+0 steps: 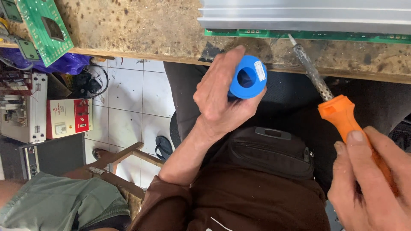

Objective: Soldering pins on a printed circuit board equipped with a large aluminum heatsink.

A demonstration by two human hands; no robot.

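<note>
Soldering iron (pixel 319 87) (orange-handled) sits clenched in the right hand (pixel 370 184); left hand (pixel 220 96) clasps a blue spool (pixel 248 77).

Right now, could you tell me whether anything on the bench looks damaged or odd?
Yes: the wooden bench top is heavily pitted and scorch-speckled, and a green circuit board at its left corner juts askew over the edge.

We see a worn, speckled wooden workbench (pixel 141 30) running across the top, with a ribbed silver aluminium heat sink (pixel 306 15) lying over a long green circuit board (pixel 308 35). At top left rests another green circuit board (pixel 45 28). Below, on white floor tiles (pixel 128 98), stand a red-and-white electrical box (pixel 68 117) and a wooden stool frame (pixel 122 164). A black waist pouch (pixel 272 152) sits on our lap.
</note>
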